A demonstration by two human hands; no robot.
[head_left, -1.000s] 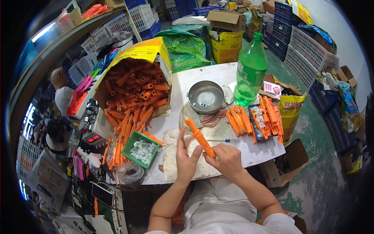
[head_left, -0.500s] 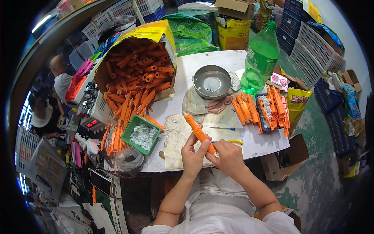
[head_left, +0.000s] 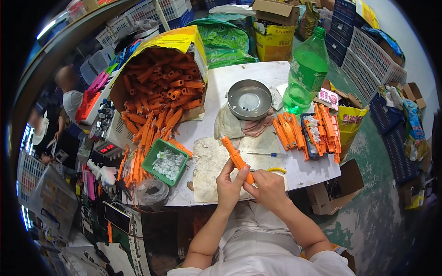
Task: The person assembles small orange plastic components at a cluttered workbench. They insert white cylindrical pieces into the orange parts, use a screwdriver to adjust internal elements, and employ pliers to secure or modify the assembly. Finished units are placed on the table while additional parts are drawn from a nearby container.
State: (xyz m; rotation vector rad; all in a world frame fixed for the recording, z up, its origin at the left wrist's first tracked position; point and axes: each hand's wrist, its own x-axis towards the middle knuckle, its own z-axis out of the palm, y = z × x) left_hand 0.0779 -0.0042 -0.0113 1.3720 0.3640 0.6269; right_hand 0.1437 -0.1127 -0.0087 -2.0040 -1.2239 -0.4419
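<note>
My left hand (head_left: 229, 185) is closed around a long orange plastic part (head_left: 237, 158), its far end tilted up and to the left. My right hand (head_left: 268, 186) is closed at the part's near end. Beside its fingers shows the curved yellow handle of what look like pliers (head_left: 277, 169); a bit of dark metal shows by the fingertips, and the rest is hidden. Under both hands lies a worn, stained board (head_left: 209, 172). A thin screwdriver with a blue end (head_left: 274, 155) rests just beyond my right hand.
A large carton (head_left: 191, 36) spills orange parts at left; a green tray (head_left: 152, 171) of small clear pieces stands before it. Beyond my hands are a metal bowl (head_left: 263, 100) on cloths and a green bottle (head_left: 309, 69). More orange parts (head_left: 324, 129) fill a bin at right.
Both hands keep their hold on the orange part, with hardly any movement. In the background at left, a person in dark clothing has shifted position.
</note>
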